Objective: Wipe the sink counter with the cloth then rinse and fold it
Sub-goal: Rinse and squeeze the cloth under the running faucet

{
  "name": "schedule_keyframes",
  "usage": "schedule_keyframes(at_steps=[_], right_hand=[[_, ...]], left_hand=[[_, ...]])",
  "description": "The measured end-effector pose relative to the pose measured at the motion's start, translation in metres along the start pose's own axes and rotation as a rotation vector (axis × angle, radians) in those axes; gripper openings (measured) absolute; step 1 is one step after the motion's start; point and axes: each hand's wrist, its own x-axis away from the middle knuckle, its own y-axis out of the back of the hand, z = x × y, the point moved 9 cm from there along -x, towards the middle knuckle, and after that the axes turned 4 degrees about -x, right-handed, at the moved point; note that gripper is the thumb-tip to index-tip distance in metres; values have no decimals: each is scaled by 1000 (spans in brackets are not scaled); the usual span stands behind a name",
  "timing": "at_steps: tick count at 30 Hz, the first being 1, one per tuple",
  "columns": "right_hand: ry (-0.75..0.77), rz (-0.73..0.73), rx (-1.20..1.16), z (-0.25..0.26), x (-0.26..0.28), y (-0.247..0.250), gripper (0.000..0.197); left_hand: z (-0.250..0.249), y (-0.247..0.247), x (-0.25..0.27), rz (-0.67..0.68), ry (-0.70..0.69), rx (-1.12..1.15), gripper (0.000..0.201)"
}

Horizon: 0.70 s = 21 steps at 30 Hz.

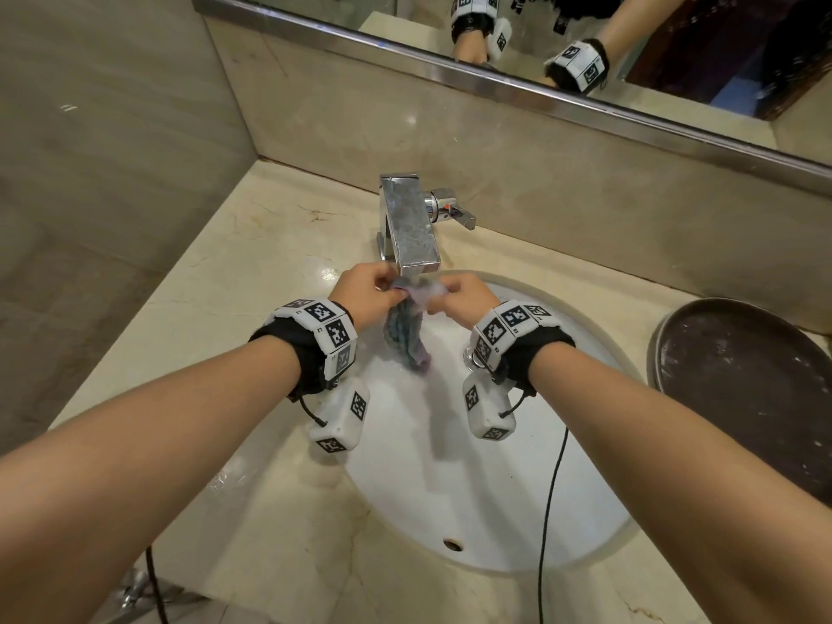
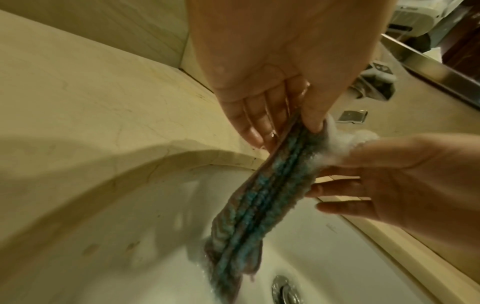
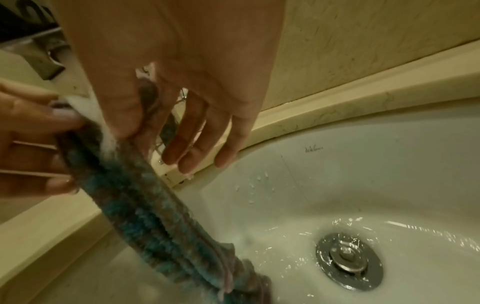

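- My left hand [image 1: 367, 290] pinches the top edge of the blue-and-purple ribbed terry cloth [image 1: 405, 340] between thumb and fingers; the remaining fingers lie nearly straight along the fabric.
- My right hand [image 1: 459, 297] pinches the same top edge from the opposite side, thumb against forefinger; its other fingers hang loose and clear of the cloth.
- The two hands sit close together directly below the outlet of the square chrome tap [image 1: 407, 222]; water and white froth [image 2: 345, 144] break over the pinched edge between them.
- The cloth hangs bunched and lengthwise from both hands into the white oval basin [image 1: 495, 511], its lower end near the round chrome drain plug [image 3: 349, 260], with water running around it.
- Step in hand, in my judgement: rinsing. The wipe of the beige marble desk [image 1: 252, 272] appears complete.
- Next move calls for wringing over the basin, shutting the side lever [image 1: 454, 211], then folding.
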Motion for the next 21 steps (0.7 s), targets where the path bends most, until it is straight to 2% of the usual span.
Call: schedule_keyframes(at_steps=[5,7,9,12,14,16,18,20,21], right_hand=[[38,-32,-244,15,-2,6,19],[27,-18,-206,15,-1,2,18],[41,2,-184,17,0,-3,19],[44,47,-243,19,1,-9,23],[33,59,-244,19,1,-10,21],[14,51,-216,16,2,-8,22],[16,45,-172,14,1,-6,20],[12,43,-132,10,-1,-5,9],[8,40,-122,9,-1,-4,14]], left_hand=[[11,-8,-1,67,52,16,8],[14,-11,-2,76,65,52,18],[9,-11,-2,67,42,123,16],[-3,-14,-3,110,-23,195,36],[-8,-23,-2,192,-37,114,46],[-5,-30,-2,246,-24,-99,41],[-5,-29,-1,228,-17,-245,31],[-8,-25,0,176,-10,-245,19],[-9,-25,1,159,-10,-215,13]])
